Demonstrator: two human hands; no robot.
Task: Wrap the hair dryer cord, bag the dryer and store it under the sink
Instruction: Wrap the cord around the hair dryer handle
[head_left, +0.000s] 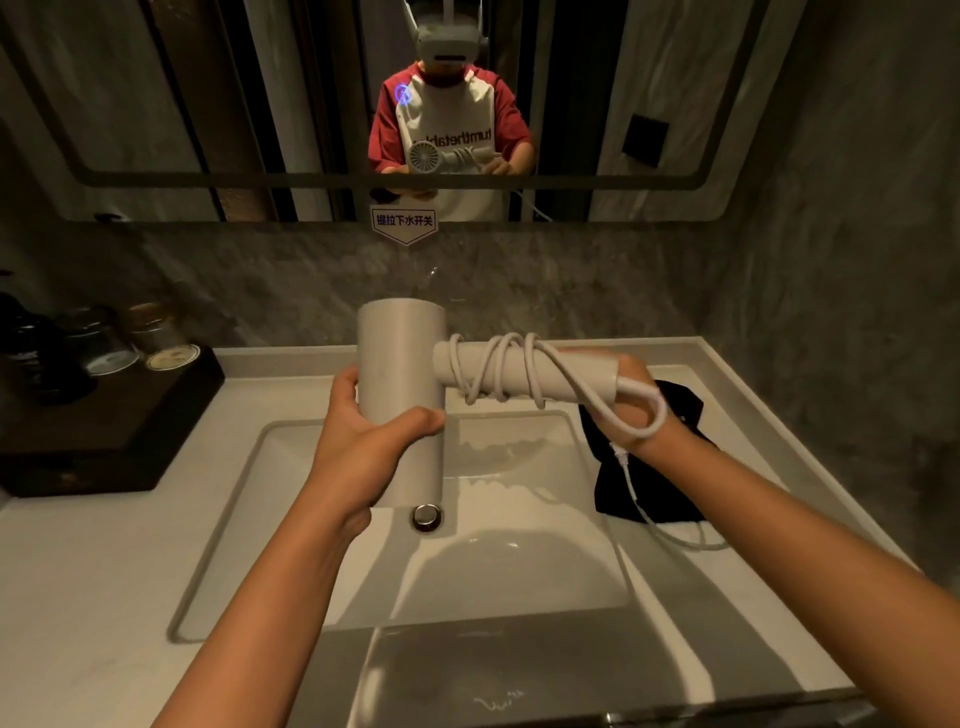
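Head view, nearest first. Sink (597, 561): white rectangular basin set in the white table (93, 597), with a chrome drain knob (427, 517) at its middle. Left hand (363, 431): fingers wrapped around the lower barrel of the hair dryer (402, 384), thumb across the front face. The dryer is white, held in the air above the basin, barrel upright, handle pointing sideways to the right. Cord (498, 369): white, wound in several loose turns around the handle; one open loop hangs past the handle's end, and the free length drops over the right wrist, crosses the bag (670, 457) and trails onto the table at the right. Right hand (636, 410): at the far end of the handle, mostly hidden behind it, fingers closed on the handle end with the cord loop draped over the back of the hand. The bag is black cloth, lying crumpled on the table right of the basin, under the right forearm. Dark wooden tray (104, 431): on the table at left, bearing upturned glasses (104, 343). Mirror (156, 130): on the far wall, reflecting the person holding the dryer; a small label (404, 221) sits at its lower edge.
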